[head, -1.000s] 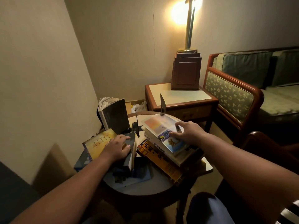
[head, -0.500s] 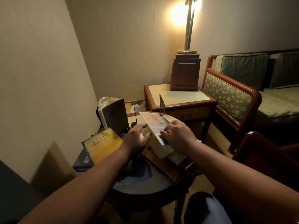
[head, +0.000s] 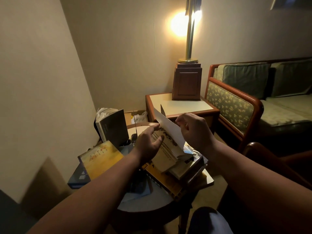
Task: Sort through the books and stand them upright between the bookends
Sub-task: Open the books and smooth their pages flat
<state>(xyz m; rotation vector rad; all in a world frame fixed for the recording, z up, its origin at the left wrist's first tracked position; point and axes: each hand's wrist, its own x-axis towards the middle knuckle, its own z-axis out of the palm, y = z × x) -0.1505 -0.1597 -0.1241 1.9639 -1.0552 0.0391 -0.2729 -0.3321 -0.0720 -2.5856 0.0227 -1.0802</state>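
Centre frame: right hand (head: 194, 132) lifting the lifted cover (head: 166, 129) of the top book (head: 166, 149), left hand (head: 148, 145) alongside.

Right hand pinches the cover's upper edge, fingers curled. The cover is tilted up with its white inner face showing; can't tell if it's a cover or a separate thin book. Left hand is released, fingers stretched out, tips at the cover's left edge over the printed page. The top book lies flat on a book stack (head: 179, 173) on the round table (head: 152, 201). A yellow book (head: 101, 157) lies flat at lower left, overhanging the table edge. A dark book (head: 113, 126) stands upright at centre left. Thin metal bookends are upright: one (head: 161, 109) just behind the cover, the other (head: 135, 123) edge-on beside the dark book. Upper right: lamp (head: 190, 31) on a side table (head: 182, 105), sofa (head: 253, 102) beyond.
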